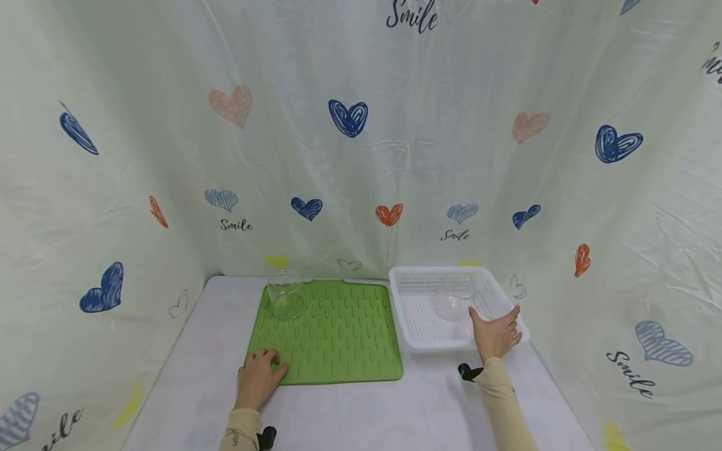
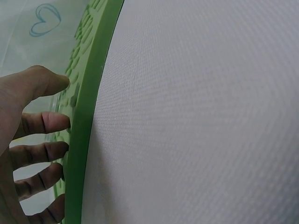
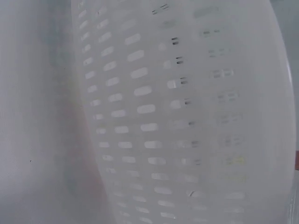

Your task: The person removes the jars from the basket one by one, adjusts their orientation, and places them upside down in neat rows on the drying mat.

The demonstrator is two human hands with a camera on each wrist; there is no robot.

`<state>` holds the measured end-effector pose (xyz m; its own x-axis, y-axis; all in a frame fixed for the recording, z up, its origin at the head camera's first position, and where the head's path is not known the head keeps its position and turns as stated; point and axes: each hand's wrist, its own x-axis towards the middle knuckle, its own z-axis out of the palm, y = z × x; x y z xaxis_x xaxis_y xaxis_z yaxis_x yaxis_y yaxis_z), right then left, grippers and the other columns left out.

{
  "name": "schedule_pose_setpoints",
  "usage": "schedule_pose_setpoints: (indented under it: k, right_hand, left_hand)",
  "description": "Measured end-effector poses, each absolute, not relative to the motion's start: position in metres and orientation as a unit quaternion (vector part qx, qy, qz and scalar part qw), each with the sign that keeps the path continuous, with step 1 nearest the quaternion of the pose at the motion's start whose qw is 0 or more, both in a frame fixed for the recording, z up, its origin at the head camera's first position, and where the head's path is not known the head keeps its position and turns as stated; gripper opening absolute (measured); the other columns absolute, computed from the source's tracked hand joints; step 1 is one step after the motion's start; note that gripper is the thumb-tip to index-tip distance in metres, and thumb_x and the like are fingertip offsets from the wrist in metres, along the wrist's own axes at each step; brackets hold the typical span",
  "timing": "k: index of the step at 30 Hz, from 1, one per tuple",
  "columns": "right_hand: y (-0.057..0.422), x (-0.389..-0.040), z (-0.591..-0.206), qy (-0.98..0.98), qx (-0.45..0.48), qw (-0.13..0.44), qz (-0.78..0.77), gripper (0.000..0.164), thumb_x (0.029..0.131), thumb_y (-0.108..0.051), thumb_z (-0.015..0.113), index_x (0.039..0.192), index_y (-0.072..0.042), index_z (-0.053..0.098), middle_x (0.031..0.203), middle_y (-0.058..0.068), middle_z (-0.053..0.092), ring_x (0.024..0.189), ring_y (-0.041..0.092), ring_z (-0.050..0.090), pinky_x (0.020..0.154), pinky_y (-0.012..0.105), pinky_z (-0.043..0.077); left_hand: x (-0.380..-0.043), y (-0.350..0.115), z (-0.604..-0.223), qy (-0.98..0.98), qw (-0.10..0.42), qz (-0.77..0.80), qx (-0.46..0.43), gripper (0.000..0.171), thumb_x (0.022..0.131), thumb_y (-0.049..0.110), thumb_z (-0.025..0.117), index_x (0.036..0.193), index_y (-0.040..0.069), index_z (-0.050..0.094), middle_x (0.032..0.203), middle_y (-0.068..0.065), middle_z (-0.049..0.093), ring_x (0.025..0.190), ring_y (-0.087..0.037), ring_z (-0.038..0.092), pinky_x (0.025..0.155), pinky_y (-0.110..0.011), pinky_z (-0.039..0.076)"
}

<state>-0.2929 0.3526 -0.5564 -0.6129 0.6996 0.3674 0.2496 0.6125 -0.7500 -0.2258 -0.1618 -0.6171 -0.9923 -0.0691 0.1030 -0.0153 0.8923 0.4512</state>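
My left hand (image 1: 259, 379) rests at the near left corner of a green drying mat (image 1: 338, 338), its fingertips on the ridged surface. The left wrist view shows those spread fingers (image 2: 44, 122) against the mat's edge. A clear cup-like vessel (image 1: 286, 297) stands at the mat's far left. My right hand (image 1: 495, 335) is over the near right part of a white perforated basket (image 1: 414, 343), thumb and fingers spread wide. Clear vessels (image 1: 459, 288) lie in the basket, one just beyond that hand; contact with it is hard to see. The right wrist view shows mostly the basket's outer wall (image 3: 140, 112).
A white cloth covers the table (image 1: 350, 416). Behind and at both sides hangs a pale curtain (image 1: 361, 163) printed with hearts. The basket stands just right of the mat, a narrow gap between them.
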Motion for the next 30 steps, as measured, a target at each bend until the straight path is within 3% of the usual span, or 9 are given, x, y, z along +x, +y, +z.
schedule_pose_setpoints:
  k: [12,20,30]
  right_hand:
    - [0.347,-0.295,-0.541,-0.816,-0.238,0.373,0.372,0.119,0.071,-0.041,0.083,0.154,-0.006,0.005,0.141,0.035,0.040,0.129,0.050,0.039,0.107,0.062,0.024]
    - [0.336,-0.294,-0.520,-0.798,-0.205,0.397,0.404,0.120,0.069,-0.043,0.084,0.155,-0.015,0.005,0.147,0.028,0.038,0.133,0.044,0.041,0.105,0.064,0.031]
    - [0.324,-0.288,-0.498,-0.805,-0.178,0.376,0.423,0.125,0.069,-0.048,0.083,0.156,-0.020,-0.004,0.150,0.026,0.030,0.127,0.053,0.041,0.100,0.069,0.035]
  left_hand:
    - [-0.225,-0.162,-0.615,-0.970,0.054,-0.238,0.025,0.027,0.085,0.039,0.070,0.085,0.014,0.061,0.103,-0.012,0.062,0.099,-0.037,0.051,0.077,-0.063,0.046]
    - [-0.226,-0.163,-0.615,-0.969,0.059,-0.239,0.023,0.027,0.085,0.040,0.069,0.085,0.014,0.061,0.104,-0.012,0.062,0.101,-0.037,0.051,0.077,-0.063,0.046]
    - [-0.225,-0.163,-0.617,-0.970,0.062,-0.234,0.019,0.027,0.085,0.040,0.069,0.084,0.015,0.061,0.102,-0.012,0.062,0.098,-0.037,0.052,0.073,-0.061,0.047]
